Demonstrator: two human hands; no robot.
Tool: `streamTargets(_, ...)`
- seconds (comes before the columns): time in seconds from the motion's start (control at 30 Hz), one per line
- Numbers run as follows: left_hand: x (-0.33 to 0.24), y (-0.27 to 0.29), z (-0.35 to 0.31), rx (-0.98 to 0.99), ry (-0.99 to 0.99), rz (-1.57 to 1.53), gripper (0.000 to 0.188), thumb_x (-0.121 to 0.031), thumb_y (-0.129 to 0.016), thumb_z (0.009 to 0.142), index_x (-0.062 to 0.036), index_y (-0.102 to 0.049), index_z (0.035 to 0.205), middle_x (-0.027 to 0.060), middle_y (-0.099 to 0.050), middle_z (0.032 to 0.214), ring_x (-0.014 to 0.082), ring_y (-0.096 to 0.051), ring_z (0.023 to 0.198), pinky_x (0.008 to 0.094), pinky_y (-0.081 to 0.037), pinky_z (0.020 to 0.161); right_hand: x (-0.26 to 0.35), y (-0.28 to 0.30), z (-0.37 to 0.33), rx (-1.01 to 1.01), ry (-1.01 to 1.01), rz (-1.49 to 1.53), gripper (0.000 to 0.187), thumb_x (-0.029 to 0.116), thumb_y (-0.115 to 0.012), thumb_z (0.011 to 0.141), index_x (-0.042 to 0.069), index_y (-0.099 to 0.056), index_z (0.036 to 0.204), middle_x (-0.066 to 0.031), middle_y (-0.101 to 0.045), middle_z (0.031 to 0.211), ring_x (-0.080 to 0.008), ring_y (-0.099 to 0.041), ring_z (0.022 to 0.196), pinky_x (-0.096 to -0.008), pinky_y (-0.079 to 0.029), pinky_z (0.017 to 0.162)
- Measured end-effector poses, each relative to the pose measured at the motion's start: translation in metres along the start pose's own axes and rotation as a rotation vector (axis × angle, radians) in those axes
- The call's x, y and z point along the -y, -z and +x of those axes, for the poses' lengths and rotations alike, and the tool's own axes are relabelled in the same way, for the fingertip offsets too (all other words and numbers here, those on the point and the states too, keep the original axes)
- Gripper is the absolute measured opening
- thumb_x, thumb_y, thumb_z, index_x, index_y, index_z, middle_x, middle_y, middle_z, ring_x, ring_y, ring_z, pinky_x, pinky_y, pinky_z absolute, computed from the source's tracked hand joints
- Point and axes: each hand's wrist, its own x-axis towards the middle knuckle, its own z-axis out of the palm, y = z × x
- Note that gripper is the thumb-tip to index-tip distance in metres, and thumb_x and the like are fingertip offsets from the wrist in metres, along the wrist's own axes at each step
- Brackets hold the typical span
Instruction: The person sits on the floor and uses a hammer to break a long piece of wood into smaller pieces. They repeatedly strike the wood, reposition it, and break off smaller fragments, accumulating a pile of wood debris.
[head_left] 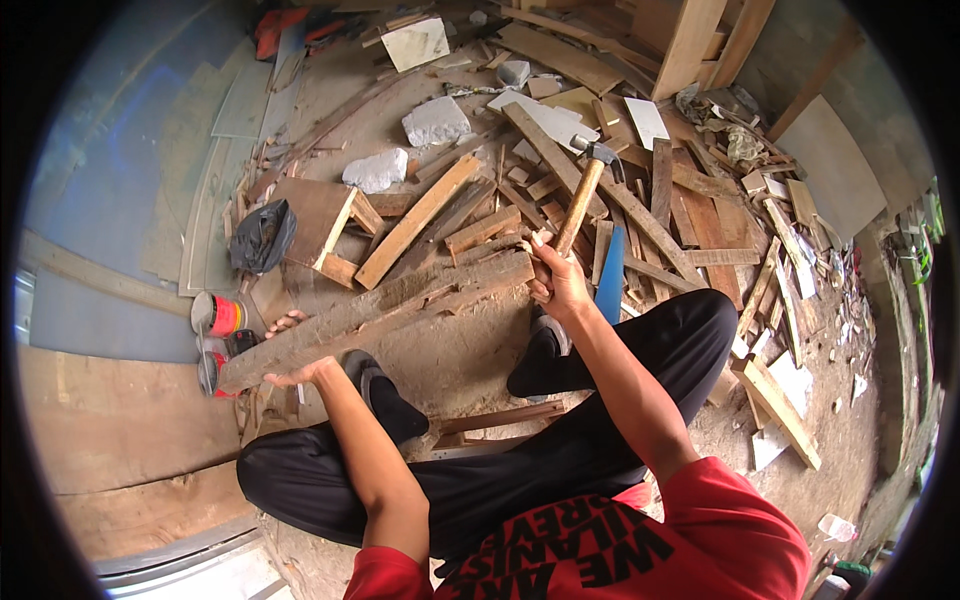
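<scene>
A long, rough, splintered wooden beam slants across in front of me, its right end raised higher in the picture. My left hand is wrapped under its near left end, with fingertips showing on the far side. In my right hand is a claw hammer, gripped by its wooden handle with the metal head pointing away from me. That hand is right at the beam's right end; whether its fingers also grip the wood, I cannot tell. Just right of it stands a blue, flat, tapered piece.
Loose boards and offcuts pile up ahead and to the right. White broken blocks lie farther off. At left are a black plastic bag and red cans, near a bluish wall. A short timber lies at right.
</scene>
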Motion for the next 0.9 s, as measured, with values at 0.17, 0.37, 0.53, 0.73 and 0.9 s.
streamTargets(0.17, -0.013, -0.002, 0.015, -0.25, 0.002, 0.184, 0.091, -0.083, -0.042, 0.078, -0.0021, -0.055, 0.117, 0.016, -0.06, 0.098, 0.0342, -0.056, 0.096, 0.0534, -0.045, 0.088, 0.001, -0.007, 0.004, 0.003, 0.025, -0.069, 0.013, 0.019, -0.068, 0.095, 0.018, -0.055, 0.095, 0.008, -0.043, 0.065, -0.0039, -0.03, 0.044, -0.0217, -0.029, 0.04)
streamTargets(0.37, -0.029, -0.016, 0.03, -0.53, -0.038, 0.258, 0.082, -0.083, -0.039, 0.081, -0.0081, -0.053, 0.112, 0.0133, -0.061, 0.091, 0.0308, -0.06, 0.082, 0.0472, -0.047, 0.077, -0.018, 0.012, 0.026, -0.294, -0.074, -0.6, 0.044, 0.044, -0.068, 0.093, 0.0, -0.071, 0.095, 0.0063, -0.038, 0.054, -0.0058, -0.036, 0.04, -0.0252, -0.027, 0.039)
streamTargets(0.53, -0.044, -0.041, 0.031, -0.502, -0.263, 0.327, 0.076, -0.082, -0.041, 0.081, -0.008, -0.051, 0.095, 0.0066, -0.055, 0.08, 0.0254, -0.054, 0.069, 0.044, -0.045, 0.068, -0.082, 0.092, 0.066, -0.448, -0.091, -1.392, 0.054, 0.05, -0.066, 0.092, -0.004, -0.068, 0.085, -0.0191, -0.069, 0.073, -0.027, -0.062, 0.051, -0.0405, -0.048, 0.05)
streamTargets(0.73, -0.075, -0.06, 0.031, -0.523, -0.471, 0.338, 0.071, -0.081, -0.04, 0.082, -0.0124, -0.053, 0.097, 0.0073, -0.056, 0.084, 0.0261, -0.055, 0.074, 0.0461, -0.044, 0.068, -0.174, 0.166, 0.051, -0.483, -0.196, -1.827, 0.045, 0.031, -0.059, 0.093, -0.003, -0.054, 0.123, -0.0299, -0.065, 0.107, -0.0441, -0.066, 0.097, -0.0504, -0.052, 0.079)
streamTargets(0.9, -0.117, -0.019, 0.037, -0.486, -0.451, 0.344, 0.072, -0.08, -0.04, 0.083, -0.0137, -0.055, 0.106, 0.0083, -0.057, 0.09, 0.0275, -0.057, 0.08, 0.0499, -0.045, 0.075, -0.216, 0.134, 0.051, -0.368, 0.036, -2.247, 0.062, 0.029, -0.057, 0.091, 0.002, -0.038, 0.144, -0.0278, -0.04, 0.142, -0.044, -0.041, 0.133, -0.0584, -0.041, 0.098)
